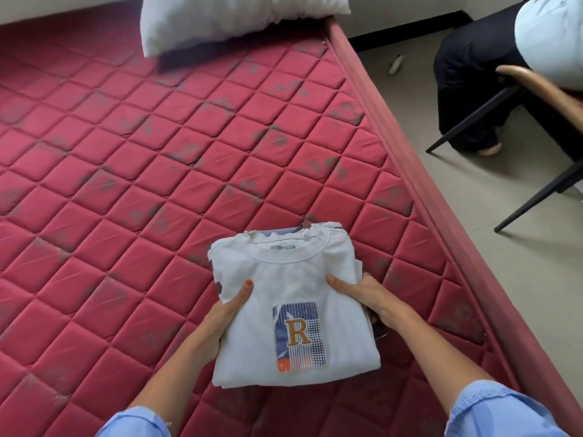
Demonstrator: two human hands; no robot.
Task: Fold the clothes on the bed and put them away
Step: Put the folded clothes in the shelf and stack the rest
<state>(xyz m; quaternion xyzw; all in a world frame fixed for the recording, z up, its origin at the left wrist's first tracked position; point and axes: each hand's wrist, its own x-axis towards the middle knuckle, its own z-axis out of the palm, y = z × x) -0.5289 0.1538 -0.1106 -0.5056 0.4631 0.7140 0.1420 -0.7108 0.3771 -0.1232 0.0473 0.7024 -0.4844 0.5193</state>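
A stack of folded clothes (293,279) is held over the near right part of the red quilted mattress (157,159). Its top piece is a white shirt with a patch bearing an orange letter R. Edges of darker garments show under it at the far side and on the right. My left hand (225,313) grips the stack's left edge, thumb on top. On the right edge sits my right hand (362,293), thumb also on top and fingers underneath. Both sleeves are light blue.
A white pillow (227,20) lies at the head of the bed. The mattress's right edge (419,171) runs diagonally beside a grey floor. A person sits on a wooden chair with black legs (536,99) at the upper right.
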